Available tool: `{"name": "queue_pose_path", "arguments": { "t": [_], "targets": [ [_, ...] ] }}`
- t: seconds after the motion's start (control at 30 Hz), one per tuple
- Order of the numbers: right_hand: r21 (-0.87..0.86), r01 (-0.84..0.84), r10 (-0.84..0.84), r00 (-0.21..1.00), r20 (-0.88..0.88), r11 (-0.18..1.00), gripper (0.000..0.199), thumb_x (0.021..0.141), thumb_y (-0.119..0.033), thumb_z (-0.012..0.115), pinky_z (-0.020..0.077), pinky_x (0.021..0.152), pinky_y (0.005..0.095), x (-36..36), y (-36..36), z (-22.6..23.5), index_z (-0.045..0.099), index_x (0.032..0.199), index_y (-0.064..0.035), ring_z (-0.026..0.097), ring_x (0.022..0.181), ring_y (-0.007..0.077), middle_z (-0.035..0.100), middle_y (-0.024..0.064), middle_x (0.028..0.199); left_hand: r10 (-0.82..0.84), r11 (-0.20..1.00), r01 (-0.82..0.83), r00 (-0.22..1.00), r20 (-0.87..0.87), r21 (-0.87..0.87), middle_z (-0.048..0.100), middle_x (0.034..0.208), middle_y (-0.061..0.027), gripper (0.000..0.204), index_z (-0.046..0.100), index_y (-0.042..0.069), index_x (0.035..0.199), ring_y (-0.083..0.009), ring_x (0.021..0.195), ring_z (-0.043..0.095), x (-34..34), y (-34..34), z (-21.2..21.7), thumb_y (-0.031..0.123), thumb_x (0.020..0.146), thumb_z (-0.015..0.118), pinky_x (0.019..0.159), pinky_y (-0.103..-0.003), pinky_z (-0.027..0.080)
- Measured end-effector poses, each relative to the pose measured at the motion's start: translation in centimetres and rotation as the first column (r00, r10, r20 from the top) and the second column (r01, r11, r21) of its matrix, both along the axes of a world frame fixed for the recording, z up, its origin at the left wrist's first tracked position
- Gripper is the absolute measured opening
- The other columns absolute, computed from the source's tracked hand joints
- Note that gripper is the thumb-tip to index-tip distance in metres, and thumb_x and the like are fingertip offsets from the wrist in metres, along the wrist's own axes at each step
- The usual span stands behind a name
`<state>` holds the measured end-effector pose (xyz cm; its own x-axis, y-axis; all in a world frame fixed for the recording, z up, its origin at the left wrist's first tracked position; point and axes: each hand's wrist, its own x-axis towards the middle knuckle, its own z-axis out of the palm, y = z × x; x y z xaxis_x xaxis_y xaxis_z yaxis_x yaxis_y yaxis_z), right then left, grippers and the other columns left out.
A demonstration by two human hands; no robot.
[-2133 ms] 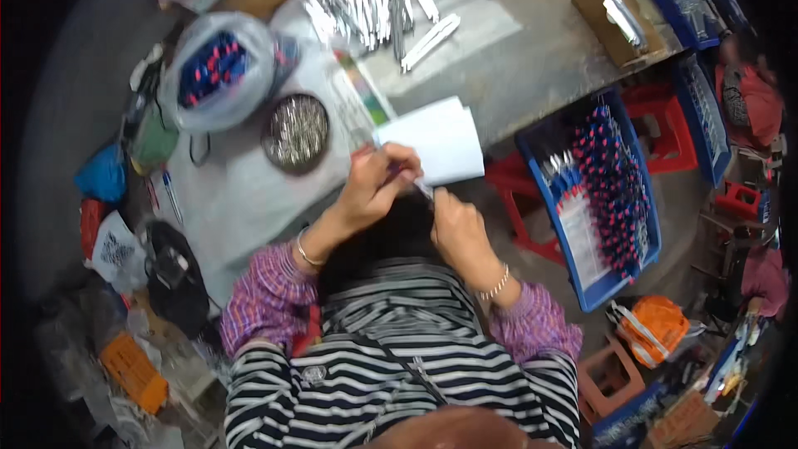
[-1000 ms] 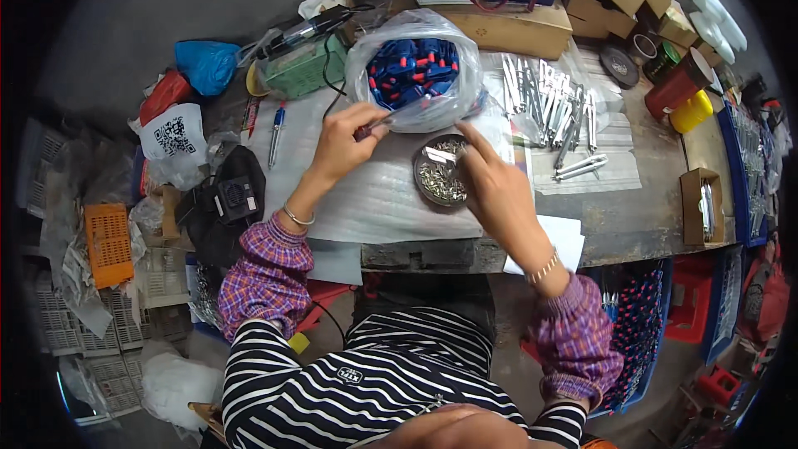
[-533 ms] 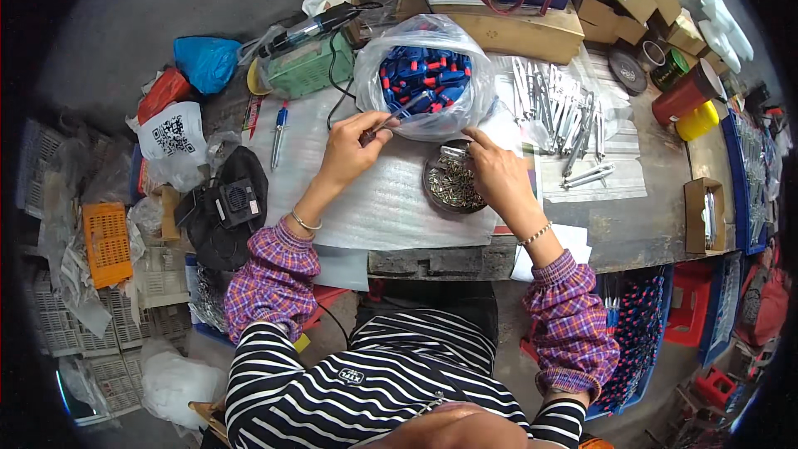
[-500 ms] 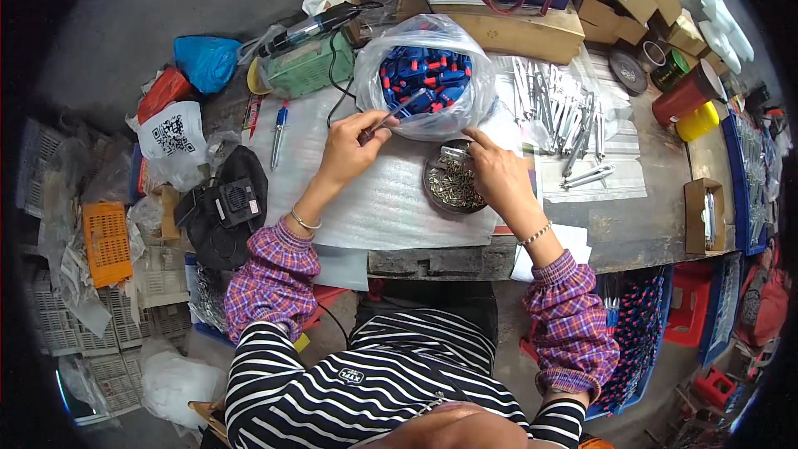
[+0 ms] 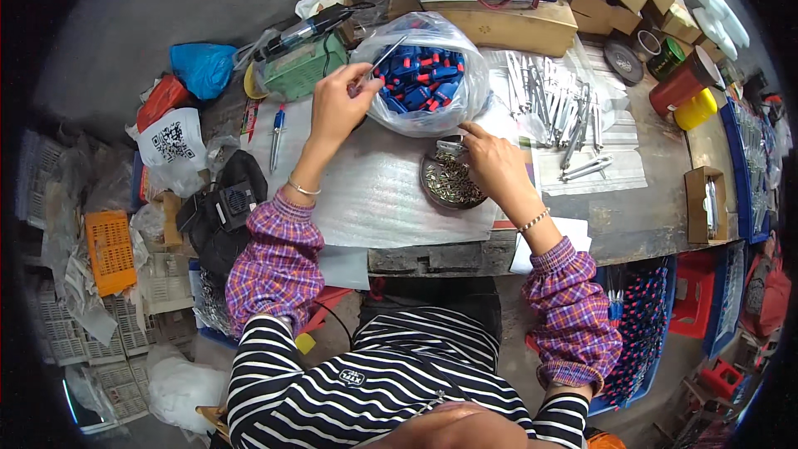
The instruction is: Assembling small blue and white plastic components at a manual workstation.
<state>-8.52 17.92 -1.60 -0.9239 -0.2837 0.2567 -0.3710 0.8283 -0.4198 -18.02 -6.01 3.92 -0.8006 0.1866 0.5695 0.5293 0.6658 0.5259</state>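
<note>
My left hand (image 5: 337,104) is closed round a thin metal-shafted tool (image 5: 389,54), its shaft slanting up over the rim of a clear plastic bag (image 5: 470,75). Inside the bag lie many blue plastic parts (image 5: 416,75) with red pieces. My right hand (image 5: 497,168) reaches over the right edge of a round dark dish (image 5: 436,195) full of small metal pins or screws (image 5: 453,180). Its fingers are bent, their tips by a silvery piece (image 5: 450,148) at the dish's far side; what they pinch, if anything, is hidden.
Silver metal handles (image 5: 561,104) lie piled to the right of the bag. A blue-and-silver tool (image 5: 278,137) rests on the left of the white sheet (image 5: 366,208). A green box (image 5: 303,71), a black fan-like device (image 5: 237,199) and a red can (image 5: 683,90) stand around the table.
My left hand has moved up and left, with the tool's shaft now pointing more steeply over the bag. My right hand stays at the dish, its index finger drawn in slightly.
</note>
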Motion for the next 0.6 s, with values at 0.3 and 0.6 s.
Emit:
{"name": "queue_pose_path", "arguments": {
  "t": [0.3,0.6],
  "targets": [
    [0.053,0.026,-0.030,0.998,0.063,0.998,0.012,0.071,-0.006,0.059,0.0522,0.064,0.0413,0.0,0.6,0.7,0.060,0.080,0.0010,0.064,0.075,0.0318,0.057,0.0060,0.120,-0.012,0.992,0.019,0.998,0.061,-0.125,0.058,0.070,-0.0065,0.021,0.067,0.001,0.089,-0.0121,0.058,0.053,-0.1,1.5,0.2,0.015,0.073,0.071,0.056,-0.026,0.043],
    [-0.068,-0.010,0.011,1.000,0.012,0.998,0.012,0.069,-0.011,0.062,0.0500,0.062,0.0437,-0.2,0.0,1.6,0.060,0.076,-0.0015,0.062,0.071,0.0341,0.061,0.0128,0.092,-0.029,0.989,0.039,0.997,0.071,-0.142,0.061,0.078,-0.0044,0.020,0.063,0.004,0.090,-0.0117,0.062,0.055,-0.1,1.7,0.3,0.014,0.075,0.071,0.060,-0.025,0.045]
  ]
}}
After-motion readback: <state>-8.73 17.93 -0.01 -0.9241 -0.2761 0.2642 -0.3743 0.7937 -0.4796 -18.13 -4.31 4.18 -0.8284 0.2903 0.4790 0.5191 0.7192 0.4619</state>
